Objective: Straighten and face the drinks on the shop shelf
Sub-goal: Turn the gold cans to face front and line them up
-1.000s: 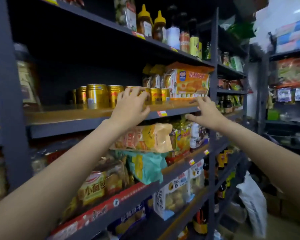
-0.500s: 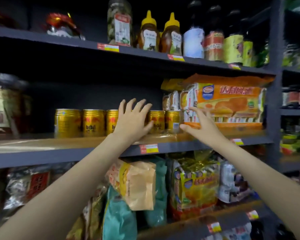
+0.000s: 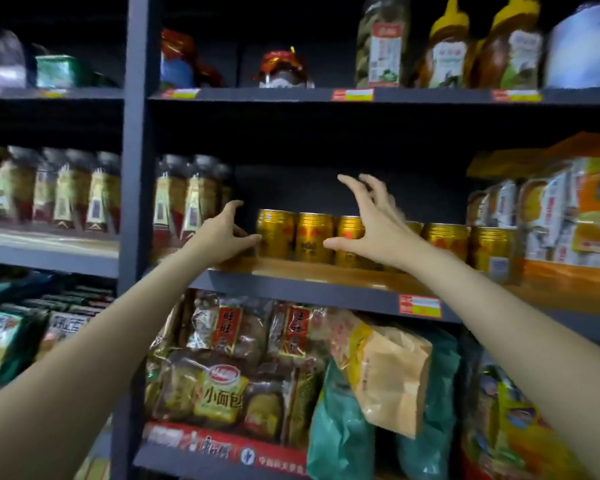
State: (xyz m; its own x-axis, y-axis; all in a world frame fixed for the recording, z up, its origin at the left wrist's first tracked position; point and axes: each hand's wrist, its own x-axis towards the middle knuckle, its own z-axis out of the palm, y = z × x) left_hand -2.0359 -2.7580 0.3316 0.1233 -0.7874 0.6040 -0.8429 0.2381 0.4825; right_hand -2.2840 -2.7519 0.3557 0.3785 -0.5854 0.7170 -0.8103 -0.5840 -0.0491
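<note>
Reaching with both bare hands toward a row of gold drink cans [image 3: 312, 237] on a wooden shop shelf [image 3: 326, 271].

Left hand [image 3: 222, 233] at the row's left end, thumb and fingers spread in an open curl, fingertips touching or almost touching the side of the end can [image 3: 274, 233]. Right hand [image 3: 371, 226] raised in front of the middle cans, fingers splayed wide and blurred, gripping nothing, thumb pointing left across a can's face. More gold cans [image 3: 465, 244] upright just right of that hand, then wrapped cake packs [image 3: 551, 216]. Dark-capped jars [image 3: 187, 199] just left of the left hand; snack bags [image 3: 243, 362] on the shelf below both wrists.
</note>
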